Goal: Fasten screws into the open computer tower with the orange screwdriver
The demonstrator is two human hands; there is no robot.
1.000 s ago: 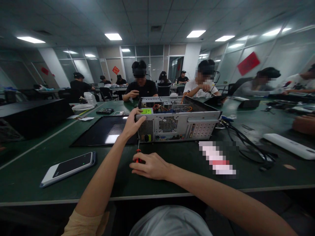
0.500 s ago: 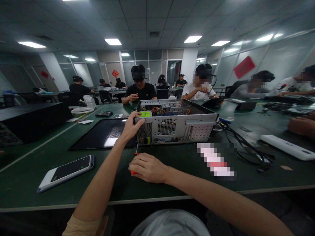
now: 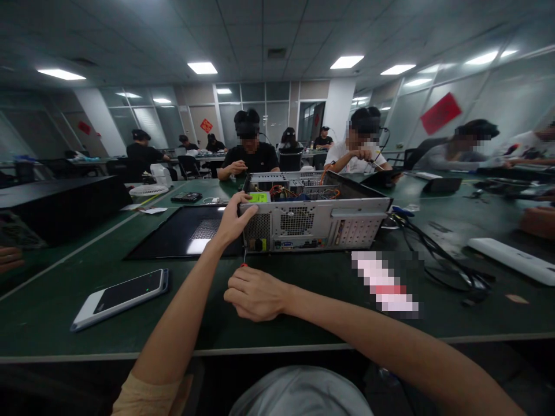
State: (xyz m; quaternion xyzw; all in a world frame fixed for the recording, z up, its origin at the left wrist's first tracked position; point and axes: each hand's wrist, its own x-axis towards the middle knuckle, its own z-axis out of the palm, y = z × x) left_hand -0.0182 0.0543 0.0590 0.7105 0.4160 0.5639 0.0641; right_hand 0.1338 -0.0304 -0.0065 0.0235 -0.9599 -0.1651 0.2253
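Right hand [image 3: 255, 292]: nearest of all, in front of the computer case, closed in a fist round the screwdriver; the knuckles face up and the forearm runs back to the lower right.
Screwdriver [image 3: 244, 260]: in the right fist, red handle showing just above the fingers, thin shaft rising to the lower left corner of the case's rear panel; the tip itself is too small to make out.
Phone [image 3: 121, 296]: flat on the table, well to the left of the case and nearer than it, dark screen up, white edge.
Table [image 3: 52, 300]: dark green mat, pale strip along the near edge.
Blurred label [image 3: 385, 282]: pink and white patch on the mat, in front of the case's right end.
Left hand [image 3: 233, 218]: at the case's left rear corner, fingers curled over the top edge, thumb against the perforated panel, gripping the corner.
Computer case [image 3: 314, 222]: lying on the mat, grey rear panel with fan grille toward the viewer, open on top, orange wires and a green sticker showing inside.
Side panel [image 3: 186, 231]: black, flat on the mat just left of the case.
Cables [image 3: 437, 254]: black, trailing from the case's right end.
Other people [image 3: 249, 147]: seated beyond the case, across the table.
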